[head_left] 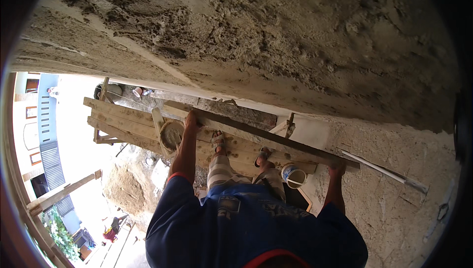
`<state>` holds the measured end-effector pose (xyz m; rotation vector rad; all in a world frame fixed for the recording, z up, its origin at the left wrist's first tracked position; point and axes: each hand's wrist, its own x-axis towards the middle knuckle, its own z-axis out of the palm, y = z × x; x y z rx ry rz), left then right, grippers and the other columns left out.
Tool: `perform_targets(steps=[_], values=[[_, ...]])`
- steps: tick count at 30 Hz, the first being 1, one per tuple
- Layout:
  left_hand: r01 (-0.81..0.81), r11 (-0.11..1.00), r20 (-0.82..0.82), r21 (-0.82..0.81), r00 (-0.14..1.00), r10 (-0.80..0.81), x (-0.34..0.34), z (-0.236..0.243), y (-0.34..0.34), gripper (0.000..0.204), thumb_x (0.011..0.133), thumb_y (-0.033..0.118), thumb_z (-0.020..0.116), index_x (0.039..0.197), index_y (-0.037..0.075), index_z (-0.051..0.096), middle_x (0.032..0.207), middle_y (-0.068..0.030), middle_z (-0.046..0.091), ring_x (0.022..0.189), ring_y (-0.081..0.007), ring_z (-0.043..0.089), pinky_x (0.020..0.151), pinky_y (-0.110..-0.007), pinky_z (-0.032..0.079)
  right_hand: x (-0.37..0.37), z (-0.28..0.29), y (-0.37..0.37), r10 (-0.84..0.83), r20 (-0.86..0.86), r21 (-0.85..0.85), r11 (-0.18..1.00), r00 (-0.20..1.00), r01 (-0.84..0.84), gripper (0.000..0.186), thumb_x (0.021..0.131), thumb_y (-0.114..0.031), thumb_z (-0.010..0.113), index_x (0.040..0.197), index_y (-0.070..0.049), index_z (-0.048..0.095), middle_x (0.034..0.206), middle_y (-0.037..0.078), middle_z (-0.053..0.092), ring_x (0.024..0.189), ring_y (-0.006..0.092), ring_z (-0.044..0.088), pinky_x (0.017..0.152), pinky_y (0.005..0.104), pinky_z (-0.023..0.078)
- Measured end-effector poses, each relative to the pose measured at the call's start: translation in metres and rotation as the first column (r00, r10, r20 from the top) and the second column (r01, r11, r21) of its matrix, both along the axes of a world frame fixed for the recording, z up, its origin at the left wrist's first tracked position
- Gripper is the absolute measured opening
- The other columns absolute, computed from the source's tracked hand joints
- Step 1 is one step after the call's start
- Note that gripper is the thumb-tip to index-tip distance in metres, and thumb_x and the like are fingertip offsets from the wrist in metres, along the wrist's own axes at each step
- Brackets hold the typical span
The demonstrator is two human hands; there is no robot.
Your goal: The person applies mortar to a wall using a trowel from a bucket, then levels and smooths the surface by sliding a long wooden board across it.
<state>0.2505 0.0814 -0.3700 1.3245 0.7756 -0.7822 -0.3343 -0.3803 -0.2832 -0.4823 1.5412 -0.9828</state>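
Observation:
A long, straight wooden board (246,131) slants across the view just below the rough grey mortar (256,36) on the wall. Near its left end, my left hand (192,120) grips it with the fingers closed round the edge. My right hand (338,169) holds the same board close to its right end. Whether the board touches the mortar cannot be made out. Beside my left forearm sits a round basin (172,134) with grey mortar in it, and a flat piece of wood leans at its side.
I stand on scaffold planks (123,121), sandals near the middle. A white bucket (294,175) is by my right leg. A white pipe (379,167) runs along the right wall. Below lie a sand heap (123,186) and a wooden beam (64,191).

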Motion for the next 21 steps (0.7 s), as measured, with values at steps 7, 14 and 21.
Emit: perform_targets(steps=[7, 14, 21], values=[[-0.151, 0.926, -0.051, -0.345, 0.989, 0.142, -0.049, 0.071, 0.064, 0.044, 0.086, 0.041, 0.055, 0.111, 0.005, 0.056, 0.098, -0.0146, 0.061, 0.086, -0.0263, 0.060, 0.072, -0.042, 0.052, -0.020, 0.037, 0.004, -0.173, 0.103, -0.043, 0.983, 0.979, 0.178, 0.043, 0.085, -0.024, 0.060, 0.124, -0.014, 0.048, 0.118, 0.006, 0.054, 0.108, 0.0215, 0.052, 0.086, 0.0321, 0.047], [-0.215, 0.883, 0.103, -0.418, 0.954, 0.281, -0.040, 0.141, 0.075, 0.053, 0.081, 0.047, 0.059, 0.114, 0.006, 0.054, 0.110, -0.0154, 0.059, 0.098, -0.0310, 0.058, 0.081, -0.046, 0.049, 0.011, 0.055, 0.019, 0.281, -0.797, -0.202, 0.709, 0.534, -0.675, 0.067, 0.076, -0.006, 0.068, 0.135, -0.003, 0.036, 0.132, 0.013, 0.044, 0.121, 0.0238, 0.045, 0.091, 0.0338, 0.048], [-0.271, 0.807, 0.123, -0.525, 0.914, 0.387, 0.080, 0.176, 0.064, 0.049, 0.082, 0.041, 0.059, 0.112, 0.003, 0.053, 0.114, -0.0164, 0.055, 0.106, -0.0339, 0.054, 0.091, -0.050, 0.044, 0.156, 0.113, -0.001, 0.191, 0.421, -0.230, 0.968, 0.887, -0.099, 0.045, 0.088, -0.033, 0.058, 0.124, -0.009, 0.046, 0.116, 0.010, 0.052, 0.107, 0.0270, 0.051, 0.082, 0.0459, 0.047]])
